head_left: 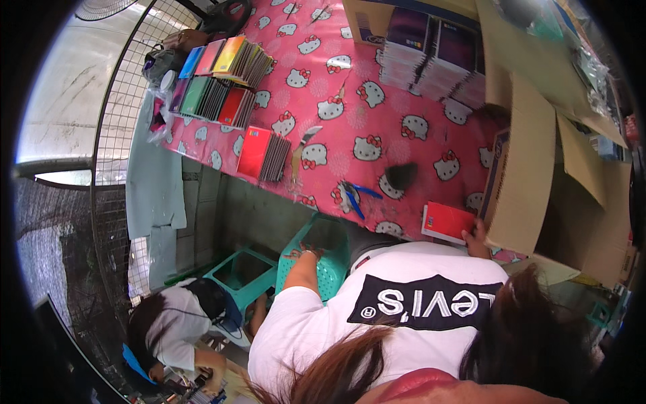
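Note:
My right hand (477, 240) grips the right end of a red notebook (449, 221) at the near edge of the table. My left hand (304, 253) is low at my side with its fingers spread, at the top of a green plastic stool (331, 269); it holds nothing. Left of the notebook lie blue-handled pliers (356, 195) and a small dark object (402, 176) whose kind I cannot make out. A stack of red notebooks (259, 155) stands on the table's left part, and beside it lies a knife-like blade (308, 137).
A pink patterned cloth (367, 147) covers the table. Rows of colourful notebooks (219, 84) stand at the far left, and dark-covered notebook stacks (431, 57) at the back. An open cardboard box (525, 168) borders the right. Another person (185, 316) works at the lower left near a second green stool (242, 273).

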Demonstrator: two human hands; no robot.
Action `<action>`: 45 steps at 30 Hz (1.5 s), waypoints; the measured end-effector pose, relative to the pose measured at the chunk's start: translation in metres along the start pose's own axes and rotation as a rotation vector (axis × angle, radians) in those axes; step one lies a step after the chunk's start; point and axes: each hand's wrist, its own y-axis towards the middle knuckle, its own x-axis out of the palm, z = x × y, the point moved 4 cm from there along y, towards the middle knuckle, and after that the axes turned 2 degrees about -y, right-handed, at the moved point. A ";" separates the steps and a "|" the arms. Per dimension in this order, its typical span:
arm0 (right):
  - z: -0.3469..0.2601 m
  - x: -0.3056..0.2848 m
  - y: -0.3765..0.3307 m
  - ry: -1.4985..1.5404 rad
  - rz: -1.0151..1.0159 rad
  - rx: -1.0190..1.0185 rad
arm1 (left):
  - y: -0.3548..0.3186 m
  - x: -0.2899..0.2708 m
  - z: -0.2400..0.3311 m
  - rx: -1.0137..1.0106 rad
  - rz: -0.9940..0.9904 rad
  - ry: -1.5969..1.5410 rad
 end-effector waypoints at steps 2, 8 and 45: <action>0.017 0.009 0.004 0.273 -0.017 0.035 | 0.010 -0.007 -0.001 0.011 -0.013 -0.015; 0.001 0.025 -0.010 -0.308 0.235 0.102 | 0.030 -0.024 -0.003 0.087 -0.085 -0.102; -0.293 0.273 -0.030 0.472 0.273 -0.579 | -0.137 -0.188 -0.023 1.783 0.664 -1.168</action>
